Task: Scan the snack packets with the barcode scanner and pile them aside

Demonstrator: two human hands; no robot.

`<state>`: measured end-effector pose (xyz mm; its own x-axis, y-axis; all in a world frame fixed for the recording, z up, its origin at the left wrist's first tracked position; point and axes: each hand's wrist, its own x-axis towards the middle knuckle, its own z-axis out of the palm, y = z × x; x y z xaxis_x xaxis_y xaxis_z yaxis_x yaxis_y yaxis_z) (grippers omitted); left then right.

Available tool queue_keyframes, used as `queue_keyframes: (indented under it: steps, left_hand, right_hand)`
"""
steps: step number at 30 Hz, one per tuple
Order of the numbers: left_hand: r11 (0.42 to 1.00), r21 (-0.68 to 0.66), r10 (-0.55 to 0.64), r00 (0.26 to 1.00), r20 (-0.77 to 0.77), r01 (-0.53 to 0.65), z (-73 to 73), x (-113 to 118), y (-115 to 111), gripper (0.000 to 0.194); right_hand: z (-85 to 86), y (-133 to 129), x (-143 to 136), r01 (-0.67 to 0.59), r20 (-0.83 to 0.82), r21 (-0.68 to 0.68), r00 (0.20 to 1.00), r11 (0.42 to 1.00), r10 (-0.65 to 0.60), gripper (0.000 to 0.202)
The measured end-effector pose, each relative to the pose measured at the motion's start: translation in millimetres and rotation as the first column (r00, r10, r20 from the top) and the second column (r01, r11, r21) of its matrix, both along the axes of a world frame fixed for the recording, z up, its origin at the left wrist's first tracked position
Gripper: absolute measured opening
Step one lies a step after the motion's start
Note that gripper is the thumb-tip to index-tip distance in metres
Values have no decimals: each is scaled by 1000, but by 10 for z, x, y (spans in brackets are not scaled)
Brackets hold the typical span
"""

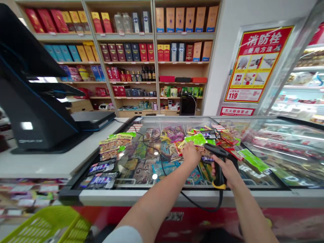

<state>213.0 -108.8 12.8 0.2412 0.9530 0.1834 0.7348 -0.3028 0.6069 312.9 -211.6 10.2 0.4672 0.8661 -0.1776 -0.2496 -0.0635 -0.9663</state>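
My right hand (228, 170) is wrapped round the handle of a black and yellow barcode scanner (219, 152). Its cable hangs in a loop over the freezer's front edge and runs back across the glass. My left hand (191, 156) is closed on the near edge of a bright green snack packet (196, 139), just left of the scanner's head; the fingertips are partly hidden. Around both hands lies a pile of mixed snack packets, among them red packets (229, 137). Another green packet (253, 160) rests on the glass to the right.
The glass-topped chest freezer (162, 193) spans the front. Brown snack packets (111, 148) and dark packets (102, 180) lie on its left side. A checkout terminal (37, 111) stands on the white counter (50, 167), with a yellow-green basket (43, 224) below. Shelves of boxes line the back wall.
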Motion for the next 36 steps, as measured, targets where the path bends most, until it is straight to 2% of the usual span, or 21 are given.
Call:
queue_keyframes:
  steps: [6,9,12,14,17,22,24,26,29,32,36]
  left_hand:
    - [999,-39,-10,1000,-28,8,-65,-61,24,42]
    - [999,-49,-14,1000,-6,14,-23,-131,26,43]
    - [1000,-30,8,999,47,-7,73,-362,112,42]
    - [998,3,66,995,72,-67,145,-646,243,39]
    - [972,41,228,971,77,-232,222,-1258,516,37]
    - [841,84,537,844,-2,-534,250,-2436,903,43]
    - [782,114,620,783,-46,-613,240,-2800,997,47]
    - [742,112,670,737,-89,-661,221,-3046,1070,52]
    - [726,70,686,714,-143,-684,186,-3206,1156,54]
    - [721,60,689,706,-164,-690,163,-3216,1212,48]
    - [735,71,678,726,-117,-674,142,-3185,1256,40]
  right_hand:
    - [35,36,-37,-5,-18,-61,1000,998,4,35]
    - [19,74,-71,-32,-14,-50,999,998,32,33]
    - [-22,188,-202,-63,12,-2,998,998,63,33]
    - [-39,313,-362,-113,24,12,993,994,113,34]
    - [-20,531,-683,-234,41,20,972,972,233,36]
    - [125,826,-1263,-433,56,22,900,901,431,35]
    - [201,911,-1478,-485,72,12,873,875,483,34]
    - [270,992,-1676,-531,92,11,844,847,528,33]
    - [328,1122,-1931,-603,108,-7,792,797,600,31]
    - [304,1245,-2102,-656,104,-47,747,753,657,34]
    - [187,1322,-2166,-652,74,-13,756,758,651,38]
